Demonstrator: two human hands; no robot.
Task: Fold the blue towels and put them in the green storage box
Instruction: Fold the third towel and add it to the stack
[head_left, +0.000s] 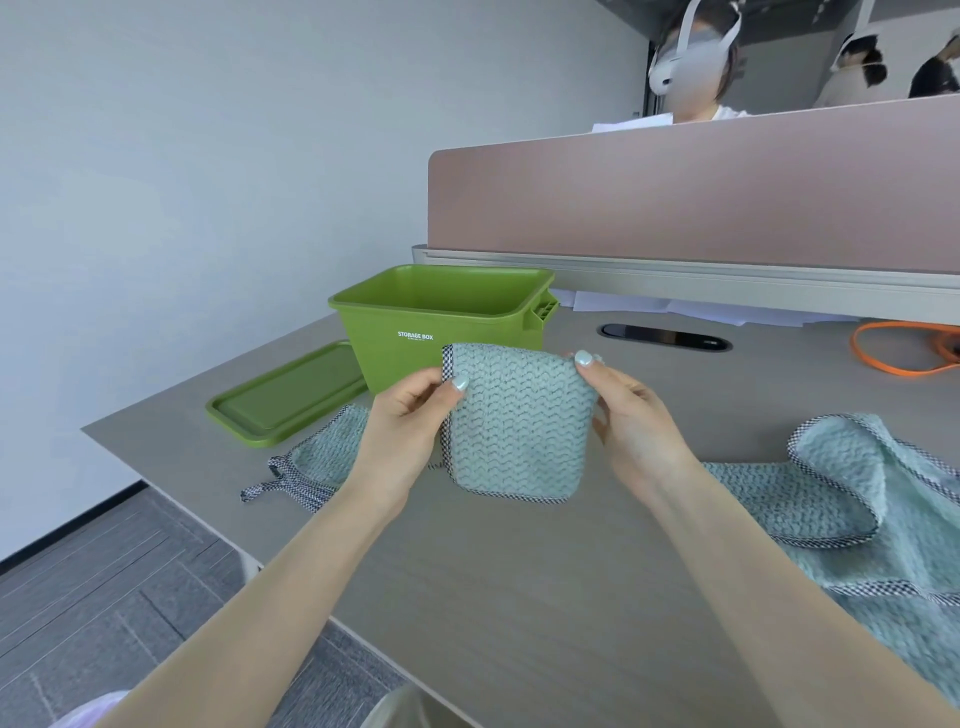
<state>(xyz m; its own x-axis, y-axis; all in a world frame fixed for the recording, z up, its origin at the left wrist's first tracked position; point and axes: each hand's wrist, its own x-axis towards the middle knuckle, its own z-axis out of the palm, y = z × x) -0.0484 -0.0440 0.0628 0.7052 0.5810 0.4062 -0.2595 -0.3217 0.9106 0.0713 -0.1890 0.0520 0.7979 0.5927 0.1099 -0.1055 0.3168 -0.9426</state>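
My left hand (410, 415) pinches the left top corner of the folded towel (517, 426): thumb on the front face, fingers (415, 397) curled behind, mostly hidden by the cloth. My right hand (631, 410) pinches the right top corner the same way, thumb tip on the edge, the other fingers behind and out of sight. The towel hangs as a small square held up off the bench (493, 561), checked trim down its left side and along the bottom.

Left to right on the bench: green lid (288, 397) lying flat at the bench's left corner, touching the base of the green storage box (441, 325). The box stands upright and open just behind the held towel; its inside floor can't be seen from here. A second towel (322, 454) lies flat behind my left wrist, partly covered by it, hanging loop at its near-left corner. A third towel (852, 499) is rumpled to the right, cut off by the frame edge.

Further back: dark oval cable port (665, 338), orange cable (904, 353) at far right, cut off. A pink divider panel (701, 192) backs the bench; people in headsets sit beyond it. Pale wall at left, grey floor below.
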